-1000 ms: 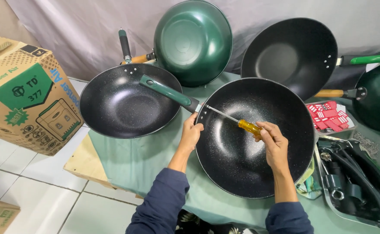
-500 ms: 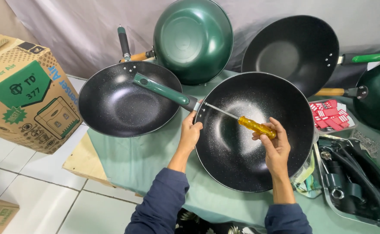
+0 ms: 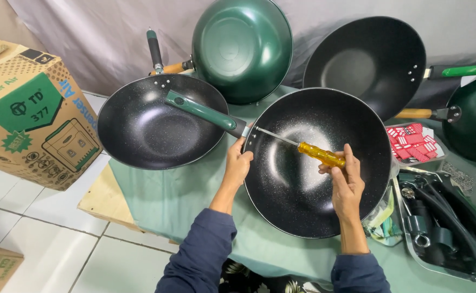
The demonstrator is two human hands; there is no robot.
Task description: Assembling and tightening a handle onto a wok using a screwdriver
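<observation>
2 hands (image 3: 238,165), speckled round wok (image 3: 319,163), yellow screwdriver (image 3: 320,154)

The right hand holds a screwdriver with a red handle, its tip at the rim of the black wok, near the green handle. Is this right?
Not quite. The head view shows the right hand holding a yellow-handled screwdriver, not red. Its tip does reach the rim of the black speckled wok, near the green handle.

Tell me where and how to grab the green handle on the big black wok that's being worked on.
Grip the green handle mid-length, coming from above. It juts from the wok rim out over the neighbouring pan, so its top is open; the rim end is crowded by the left hand and screwdriver.
</observation>
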